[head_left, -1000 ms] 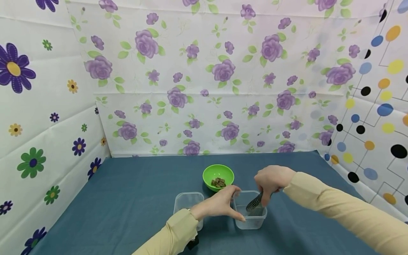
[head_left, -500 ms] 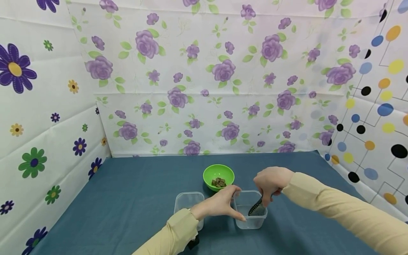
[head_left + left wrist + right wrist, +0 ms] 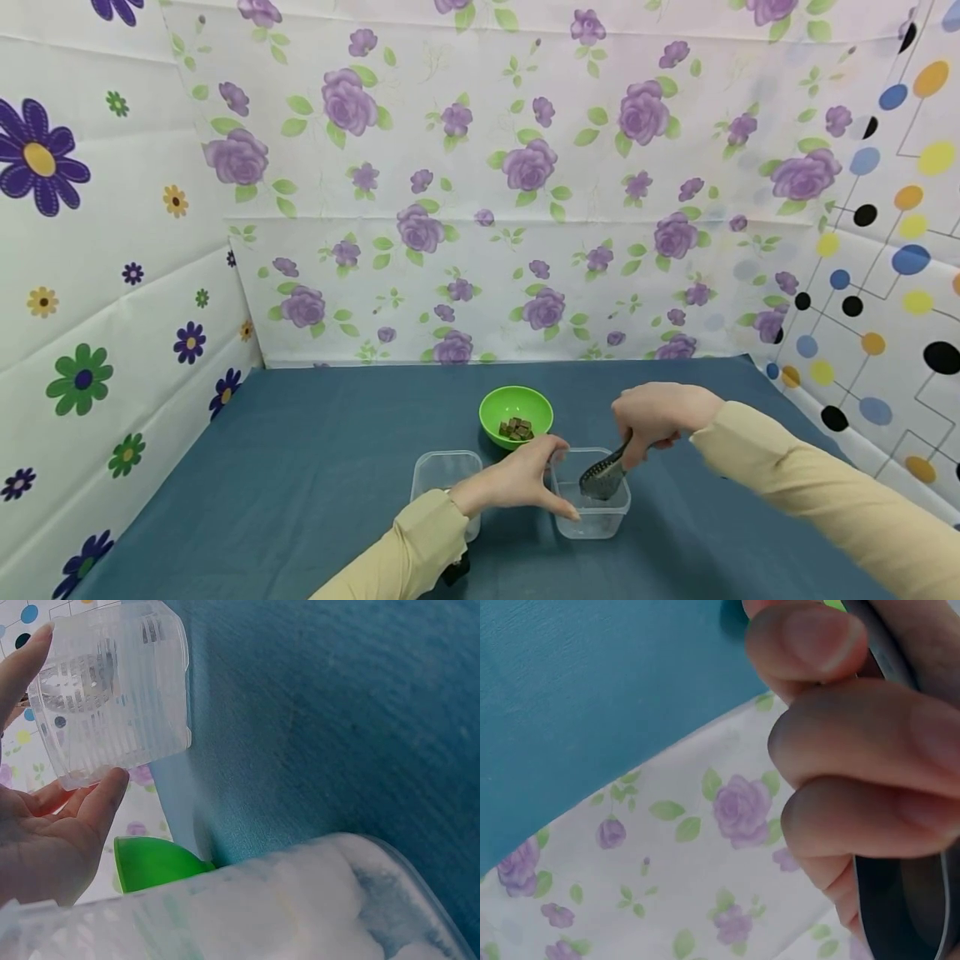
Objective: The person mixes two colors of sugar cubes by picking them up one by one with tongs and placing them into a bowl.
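My left hand (image 3: 517, 479) steadies a clear plastic container (image 3: 588, 527), its thumb on the near side and its fingers on the far side. In the left wrist view the container (image 3: 150, 697) has ribbed walls, and a round metallic shape shows through them. My right hand (image 3: 656, 417) grips a dark perforated spoon (image 3: 602, 482) by its handle, head down inside the container. The right wrist view shows curled fingers (image 3: 870, 742) around the dark handle (image 3: 904, 907). What lies under the spoon's head is hard to make out.
A second clear container (image 3: 442, 468), with white fluffy lumps (image 3: 315, 907) in it, stands left, partly behind my left forearm. Beyond both containers is a green bowl (image 3: 498, 404) of small brown cubes (image 3: 516, 429). Patterned sheets (image 3: 480, 183) enclose the blue-covered table (image 3: 337, 442).
My right hand has shifted slightly up and right, and the perforated spoon now tilts more, its flat head turned into view. My left hand and the containers stay put.
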